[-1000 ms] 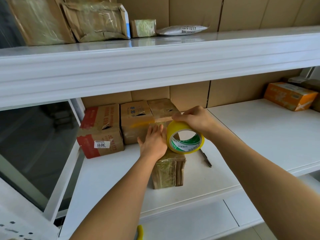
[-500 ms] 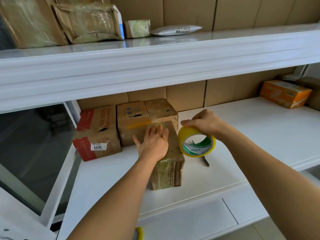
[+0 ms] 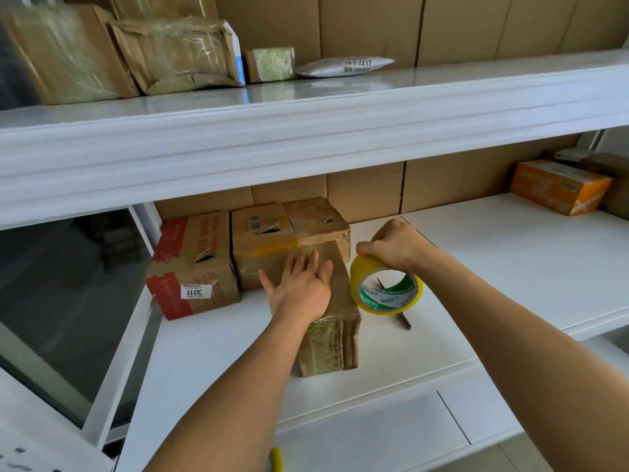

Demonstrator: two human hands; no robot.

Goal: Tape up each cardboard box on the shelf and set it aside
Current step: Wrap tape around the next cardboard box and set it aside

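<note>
cardboard, brown and wrapped in glossy clear tape, makes up the small box (image 3: pixel 335 321) that stands on the white lower shelf (image 3: pixel 510 267), near its front edge and left of its middle. the left hand (image 3: pixel 299 289) lies flat on top of this box with fingers straight and slightly spread, pressing down and gripping nothing. just to the right of the box, the right hand (image 3: pixel 391 245) has its fingers curled over the top of a yellow tape roll (image 3: pixel 386 289), which stands on edge with its green and white core facing the camera; whether the roll touches the box cannot be told. a thin dark tool (image 3: pixel 403 320) lies on the shelf under and behind the roll, partly hidden, and its kind cannot be made out. behind the box, against the cardboard back wall, three more boxes sit in a row touching one another: a tan box (image 3: pixel 320 219) directly behind, a second tan box with a torn hole (image 3: pixel 262 233) to the left of that, and a red and brown box (image 3: pixel 194 264) with a white label reading 3011 farthest left. far to the right of the box, at the back of the same shelf, sits an orange carton (image 3: pixel 558 185). above the box, the upper shelf (image 3: pixel 306 131) carries taped brown parcels (image 3: pixel 177 56), a small greenish packet (image 3: pixel 270 63) and a grey mailer bag (image 3: pixel 347 66).
</note>
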